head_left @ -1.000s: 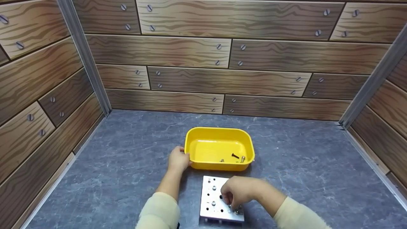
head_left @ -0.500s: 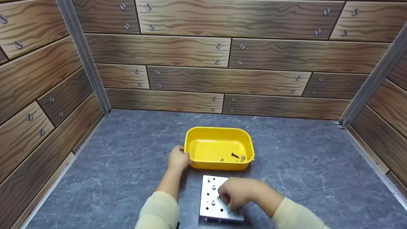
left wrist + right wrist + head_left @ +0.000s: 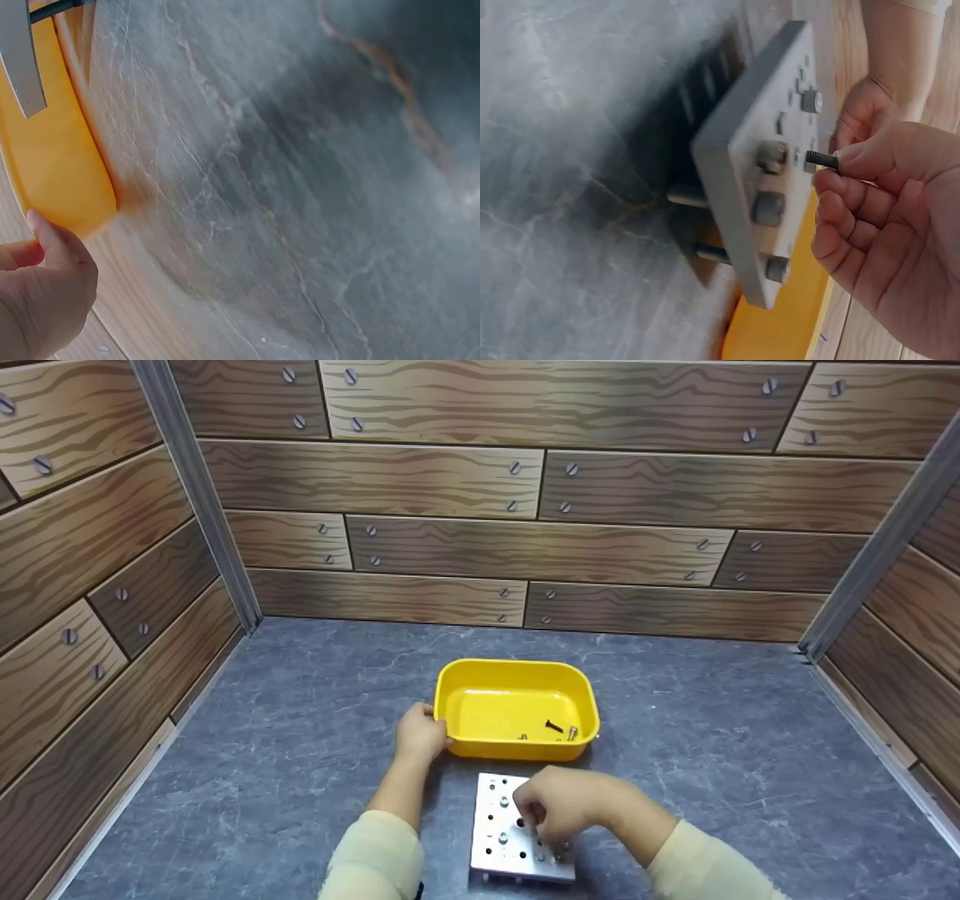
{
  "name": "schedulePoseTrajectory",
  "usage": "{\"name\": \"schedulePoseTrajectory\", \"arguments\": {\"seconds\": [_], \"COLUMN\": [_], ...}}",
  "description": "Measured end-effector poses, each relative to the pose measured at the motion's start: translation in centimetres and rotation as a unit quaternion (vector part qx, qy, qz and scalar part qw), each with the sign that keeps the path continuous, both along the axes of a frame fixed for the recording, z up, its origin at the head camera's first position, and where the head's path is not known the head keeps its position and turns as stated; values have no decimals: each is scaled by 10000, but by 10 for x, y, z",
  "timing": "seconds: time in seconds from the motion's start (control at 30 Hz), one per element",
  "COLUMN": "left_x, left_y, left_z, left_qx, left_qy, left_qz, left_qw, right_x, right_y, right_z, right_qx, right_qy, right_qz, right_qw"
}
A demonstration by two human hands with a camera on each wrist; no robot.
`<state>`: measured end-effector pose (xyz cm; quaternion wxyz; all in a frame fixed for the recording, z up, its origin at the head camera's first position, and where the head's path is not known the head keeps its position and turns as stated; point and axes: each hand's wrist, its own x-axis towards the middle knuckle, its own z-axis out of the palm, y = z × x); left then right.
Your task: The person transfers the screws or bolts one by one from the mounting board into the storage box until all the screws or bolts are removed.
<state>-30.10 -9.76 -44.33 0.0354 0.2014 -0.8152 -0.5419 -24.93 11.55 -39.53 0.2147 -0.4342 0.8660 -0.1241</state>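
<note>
My left hand (image 3: 420,733) grips the near left corner of a yellow bin (image 3: 487,751), thumb at the rim. Below the bin lies a silver metal plate (image 3: 510,868) with rows of holes. My right hand (image 3: 566,804) is over the plate's right side. In the right wrist view its thumb and index finger pinch a dark threaded screw (image 3: 823,160), its free end pointing at the plate face. Several socket-head screws (image 3: 769,208) stand in the plate, and shanks (image 3: 714,253) stick out beneath it. The head view hides the pinched screw behind the fingers.
Inside the bin lie a black screw (image 3: 554,726) and a silver screw (image 3: 573,733), with other small hardware at the near wall. The grey marbled tabletop (image 3: 322,690) is enclosed by wood-patterned walls (image 3: 450,547) at the back and sides.
My right hand dips slightly, then lifts off the lower right of the plate, uncovering screws there. The left hand stays on the bin.
</note>
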Motion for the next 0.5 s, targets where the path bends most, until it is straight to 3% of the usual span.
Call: {"name": "schedulePoseTrajectory", "arguments": {"seconds": [0.27,0.5], "left_x": [0,-2], "left_y": [0,0], "left_z": [1,-1], "left_qx": [45,65], "left_qy": [45,12], "left_qz": [-11,-1], "left_qw": [10000,10000], "right_x": [-19,-42], "right_y": [10,23], "right_z": [17,26], "right_qx": [-283,-882], "right_qy": [112,336], "right_qz": [-270,-656], "right_qw": [9992,9934]}}
